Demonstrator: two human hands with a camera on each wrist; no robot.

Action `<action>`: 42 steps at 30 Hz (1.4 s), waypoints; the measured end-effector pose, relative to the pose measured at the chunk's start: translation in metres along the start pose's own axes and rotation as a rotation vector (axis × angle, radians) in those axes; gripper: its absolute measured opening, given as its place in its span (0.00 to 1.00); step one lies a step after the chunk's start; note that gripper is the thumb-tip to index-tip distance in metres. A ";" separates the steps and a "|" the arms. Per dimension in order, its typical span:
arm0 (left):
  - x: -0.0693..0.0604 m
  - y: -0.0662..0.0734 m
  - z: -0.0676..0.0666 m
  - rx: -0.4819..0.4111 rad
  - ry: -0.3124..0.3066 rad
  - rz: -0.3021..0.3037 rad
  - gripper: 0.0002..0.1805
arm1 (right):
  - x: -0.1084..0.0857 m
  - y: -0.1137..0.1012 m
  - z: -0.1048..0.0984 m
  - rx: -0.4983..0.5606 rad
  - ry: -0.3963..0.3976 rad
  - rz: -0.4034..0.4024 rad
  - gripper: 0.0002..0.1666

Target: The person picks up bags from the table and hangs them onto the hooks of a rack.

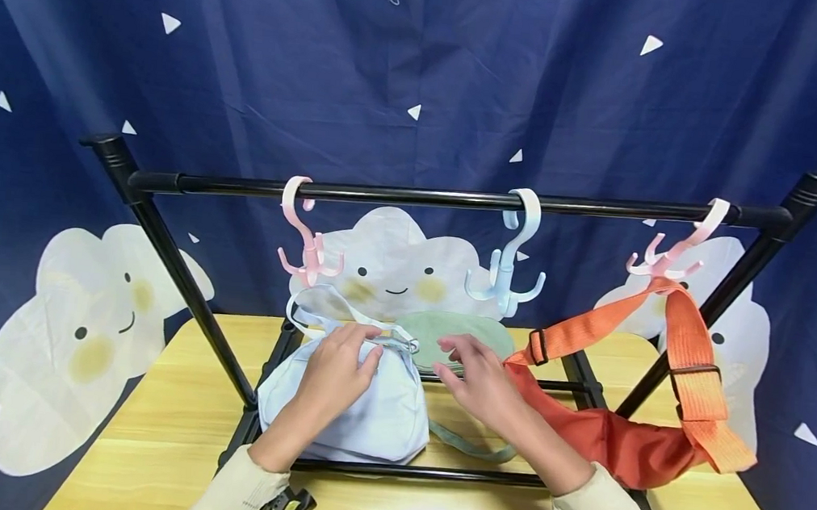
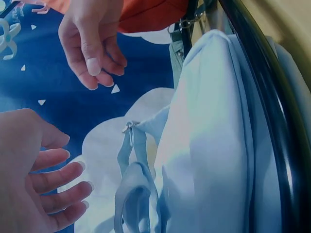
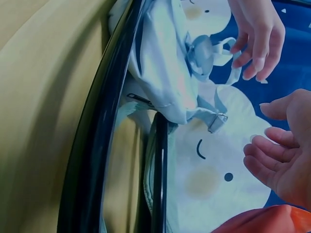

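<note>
In the head view a light blue bag (image 1: pixel 373 406) rests on the rack's base, its strap (image 1: pixel 324 300) lying loose at the back. My left hand (image 1: pixel 340 366) is over this bag, fingers relaxed and holding nothing. To the right, my right hand (image 1: pixel 481 375) hovers in front of the green bag (image 1: pixel 474 334), also holding nothing. The left wrist view shows the left hand (image 2: pixel 43 174) beside the blue bag (image 2: pixel 209 141), not gripping it. In the right wrist view the right hand (image 3: pixel 286 145) has loosely bent fingers, apart from the strap buckle (image 3: pixel 218 119).
A black bar (image 1: pixel 413 197) crosses above, carrying a pink hook (image 1: pixel 310 254) at left, a blue hook (image 1: pixel 505 271) in the middle and another pink hook (image 1: pixel 663 261) at right. From the right one an orange-red bag (image 1: pixel 604 434) hangs by its strap.
</note>
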State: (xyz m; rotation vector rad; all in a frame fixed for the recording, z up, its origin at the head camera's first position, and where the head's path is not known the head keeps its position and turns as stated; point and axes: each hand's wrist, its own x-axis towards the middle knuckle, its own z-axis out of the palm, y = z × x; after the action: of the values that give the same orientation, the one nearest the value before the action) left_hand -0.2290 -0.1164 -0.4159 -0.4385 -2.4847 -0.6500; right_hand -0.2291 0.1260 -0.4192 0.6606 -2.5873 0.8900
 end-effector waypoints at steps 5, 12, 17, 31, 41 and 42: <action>-0.002 -0.008 -0.003 -0.002 0.025 -0.022 0.14 | 0.006 0.004 0.007 0.064 -0.053 0.082 0.24; -0.006 -0.017 -0.010 -0.034 0.009 -0.156 0.15 | 0.014 0.010 0.016 0.134 -0.084 0.114 0.26; -0.008 -0.025 -0.015 -0.035 0.012 -0.226 0.13 | 0.019 0.013 0.024 0.214 -0.086 0.135 0.27; -0.014 -0.053 -0.023 -0.090 0.109 -0.398 0.14 | 0.041 0.016 0.047 0.395 -0.079 0.263 0.29; -0.007 -0.073 -0.027 -0.258 -0.025 -0.710 0.32 | 0.051 0.011 0.052 0.358 -0.049 0.240 0.26; -0.005 -0.075 -0.028 -0.291 -0.052 -0.730 0.35 | 0.052 0.011 0.053 0.351 -0.042 0.234 0.26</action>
State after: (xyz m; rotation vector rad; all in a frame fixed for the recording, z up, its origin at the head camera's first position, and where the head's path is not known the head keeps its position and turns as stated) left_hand -0.2456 -0.1947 -0.4248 0.3919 -2.5809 -1.2989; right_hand -0.2865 0.0831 -0.4414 0.4715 -2.6053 1.4413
